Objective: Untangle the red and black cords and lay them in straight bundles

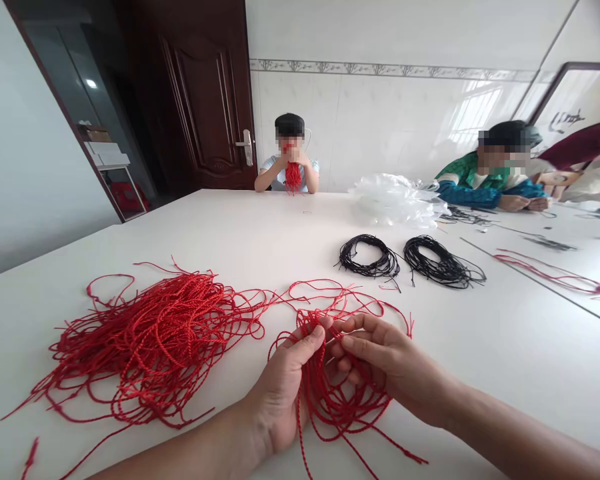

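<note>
A looped bundle of red cords (337, 407) hangs between my two hands just above the white table. My left hand (293, 367) is closed round the top of the bundle, its thumb pressed over the strands. From the right, my right hand (380, 347) pinches some of the same cords between thumb and fingers; its lower fingers are partly hidden behind the loops. Loose cord ends trail down toward the table's near side. Left of my hands lies a large tangled pile of red cords (160, 347), with a few strands running across toward the bundle.
Two black cord coils (367, 257) lie beyond my right hand. Behind them is a heap of clear plastic bags (397, 200). A person (290, 170) across the table (260, 230) holds red cords; others sit at the right. A thin red cord loop (555, 273) lies right.
</note>
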`<state>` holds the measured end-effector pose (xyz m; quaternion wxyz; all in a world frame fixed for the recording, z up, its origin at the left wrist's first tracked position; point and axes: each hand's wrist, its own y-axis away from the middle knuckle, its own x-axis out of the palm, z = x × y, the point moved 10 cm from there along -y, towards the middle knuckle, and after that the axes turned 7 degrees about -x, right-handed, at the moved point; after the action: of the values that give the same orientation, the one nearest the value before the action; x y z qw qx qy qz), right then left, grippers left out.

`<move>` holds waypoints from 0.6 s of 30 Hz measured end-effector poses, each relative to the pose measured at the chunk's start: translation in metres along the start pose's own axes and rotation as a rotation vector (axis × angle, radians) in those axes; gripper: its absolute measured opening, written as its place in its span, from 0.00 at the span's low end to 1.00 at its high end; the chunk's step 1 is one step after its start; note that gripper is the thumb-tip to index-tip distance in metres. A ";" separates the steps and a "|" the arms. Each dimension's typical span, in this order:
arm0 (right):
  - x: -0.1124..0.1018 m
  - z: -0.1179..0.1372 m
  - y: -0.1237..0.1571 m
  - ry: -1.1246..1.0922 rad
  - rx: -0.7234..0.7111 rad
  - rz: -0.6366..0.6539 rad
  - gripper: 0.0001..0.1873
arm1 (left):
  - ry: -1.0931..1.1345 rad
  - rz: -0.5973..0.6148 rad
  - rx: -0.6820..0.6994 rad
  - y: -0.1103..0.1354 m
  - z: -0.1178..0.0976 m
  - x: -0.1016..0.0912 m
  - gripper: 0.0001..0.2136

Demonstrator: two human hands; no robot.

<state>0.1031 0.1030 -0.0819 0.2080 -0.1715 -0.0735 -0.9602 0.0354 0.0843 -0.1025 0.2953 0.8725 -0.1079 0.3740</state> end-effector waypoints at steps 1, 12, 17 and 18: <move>0.001 -0.001 0.000 -0.028 0.008 -0.004 0.10 | -0.005 -0.009 0.005 0.000 0.000 -0.001 0.10; 0.009 -0.002 0.003 0.028 -0.004 -0.023 0.11 | -0.064 -0.037 0.009 -0.001 0.000 -0.001 0.09; 0.008 0.002 0.003 0.020 -0.069 -0.052 0.10 | -0.011 -0.002 0.007 -0.001 0.002 -0.004 0.11; 0.007 0.001 0.003 0.027 -0.070 -0.053 0.11 | -0.002 0.013 -0.012 -0.001 0.004 -0.004 0.12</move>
<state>0.0984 0.0980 -0.0779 0.1773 -0.1635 -0.0418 -0.9696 0.0356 0.0830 -0.1076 0.2979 0.8704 -0.1158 0.3744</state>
